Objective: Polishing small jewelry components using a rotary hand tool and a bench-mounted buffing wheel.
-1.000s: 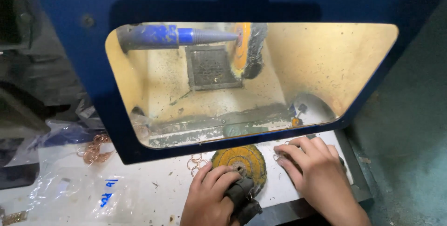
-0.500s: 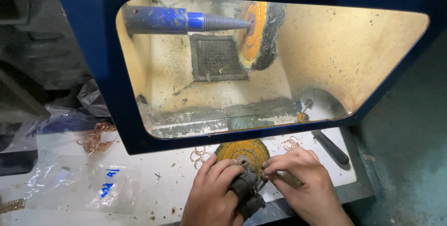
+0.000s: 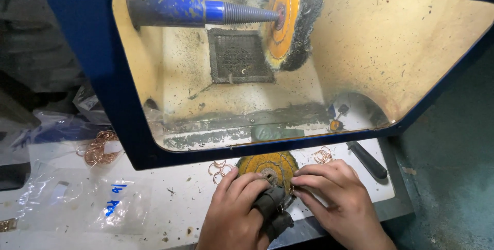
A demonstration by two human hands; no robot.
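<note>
**Mia:** What was the left hand (image 3: 234,214) doing?

**Ben:** Its fingers were curled shut around a dark, crumpled cloth pad (image 3: 271,209). It gripped the pad tight, low down at the front edge of the white work table (image 3: 170,188).

**Mia:** And the right hand (image 3: 337,201)?

**Ben:** Its fingers were pressed close together, and the tips pinched a small copper-coloured ring (image 3: 292,190) against the pad. The ring was mostly hidden, so I could only see a bit of it.

**Mia:** What was under the hands?

**Ben:** A flat, round, yellow cloth polishing wheel (image 3: 268,165) lay on the table, just behind the fingertips. Both hands touched each other over it.

**Mia:** Anything else close by?

**Ben:** Little piles of thin copper rings (image 3: 324,154) lay beside the wheel. A black-handled tool (image 3: 367,160) lay to the right. Above, behind a blue-framed window (image 3: 128,136), a yellow buffing wheel (image 3: 288,21) sat on a blue spindle (image 3: 175,9).
</note>
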